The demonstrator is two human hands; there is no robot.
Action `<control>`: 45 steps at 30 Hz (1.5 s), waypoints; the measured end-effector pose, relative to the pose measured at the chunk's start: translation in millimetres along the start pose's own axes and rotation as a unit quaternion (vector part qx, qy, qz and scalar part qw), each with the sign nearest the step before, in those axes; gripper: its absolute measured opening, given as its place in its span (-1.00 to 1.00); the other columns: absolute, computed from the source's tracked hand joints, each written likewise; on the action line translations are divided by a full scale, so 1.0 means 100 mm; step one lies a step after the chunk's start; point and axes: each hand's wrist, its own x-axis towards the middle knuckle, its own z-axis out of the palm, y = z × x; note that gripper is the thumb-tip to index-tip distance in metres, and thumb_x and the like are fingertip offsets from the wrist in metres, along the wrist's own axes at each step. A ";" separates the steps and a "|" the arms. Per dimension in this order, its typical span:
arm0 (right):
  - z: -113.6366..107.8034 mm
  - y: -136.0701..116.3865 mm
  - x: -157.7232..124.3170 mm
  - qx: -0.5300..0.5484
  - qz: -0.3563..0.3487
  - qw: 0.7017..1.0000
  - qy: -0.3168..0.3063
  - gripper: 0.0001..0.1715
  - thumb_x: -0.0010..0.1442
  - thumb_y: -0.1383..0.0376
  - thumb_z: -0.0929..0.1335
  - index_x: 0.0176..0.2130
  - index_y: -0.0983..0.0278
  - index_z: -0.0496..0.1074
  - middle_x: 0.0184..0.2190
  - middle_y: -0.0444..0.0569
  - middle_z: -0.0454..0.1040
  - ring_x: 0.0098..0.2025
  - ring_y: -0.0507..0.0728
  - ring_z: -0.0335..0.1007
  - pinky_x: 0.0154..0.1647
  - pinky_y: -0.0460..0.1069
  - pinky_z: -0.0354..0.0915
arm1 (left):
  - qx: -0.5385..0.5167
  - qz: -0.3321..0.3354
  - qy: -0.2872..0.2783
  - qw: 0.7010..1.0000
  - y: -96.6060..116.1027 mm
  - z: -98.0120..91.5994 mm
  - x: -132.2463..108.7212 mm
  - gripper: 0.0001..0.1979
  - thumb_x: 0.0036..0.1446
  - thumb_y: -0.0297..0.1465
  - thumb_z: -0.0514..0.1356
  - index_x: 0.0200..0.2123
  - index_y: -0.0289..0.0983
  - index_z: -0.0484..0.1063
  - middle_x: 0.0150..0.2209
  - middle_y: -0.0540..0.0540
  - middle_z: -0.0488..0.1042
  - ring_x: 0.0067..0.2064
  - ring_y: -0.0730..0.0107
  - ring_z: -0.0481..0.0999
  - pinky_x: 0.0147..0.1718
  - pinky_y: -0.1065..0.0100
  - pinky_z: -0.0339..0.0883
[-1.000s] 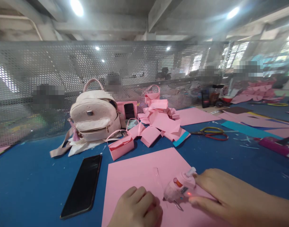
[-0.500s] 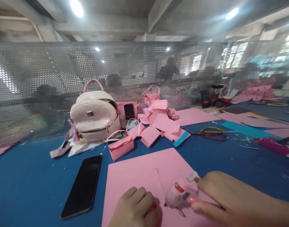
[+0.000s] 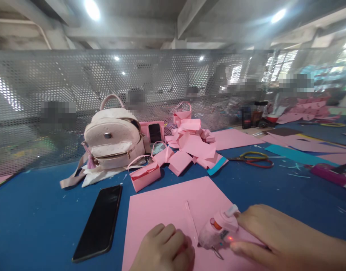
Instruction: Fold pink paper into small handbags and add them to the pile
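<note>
A pink glue gun [image 3: 219,227] with a lit red light is gripped in my right hand [image 3: 271,233], its nozzle pointing down-left, low over a large pink sheet [image 3: 156,207]. Beside the nozzle lies a narrow pink strip [image 3: 191,218] on the sheet. My left hand [image 3: 166,248] is curled, knuckles up, at the lower part of the sheet; whatever its fingers hold is hidden. Just beyond the sheet stands a small folded pink paper bag [image 3: 146,177] with a thin handle.
Left of the sheet lies a black phone [image 3: 98,224]. Behind are a cream backpack [image 3: 113,135], a pile of pink paper pieces [image 3: 197,145] and scissors [image 3: 253,159]. A magenta tool [image 3: 332,175] lies at the right. A perforated metal screen [image 3: 161,75] rises behind the blue table [image 3: 28,214].
The glue gun and my right hand have shifted very slightly to the right. Beyond the screen, a blurred person has moved. My left hand looks almost unchanged.
</note>
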 end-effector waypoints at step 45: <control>-0.05 0.35 0.64 0.046 0.045 0.998 0.012 -0.55 0.32 0.10 0.17 -0.28 0.29 0.51 -0.31 0.13 0.59 -0.27 0.33 0.51 -0.31 0.11 0.32 | 0.010 -0.003 0.017 1.000 -0.05 0.14 -0.10 -0.82 -0.01 -0.62 0.17 -0.50 -0.22 0.37 -0.61 0.11 0.41 -0.61 0.50 0.28 -0.67 0.37 0.02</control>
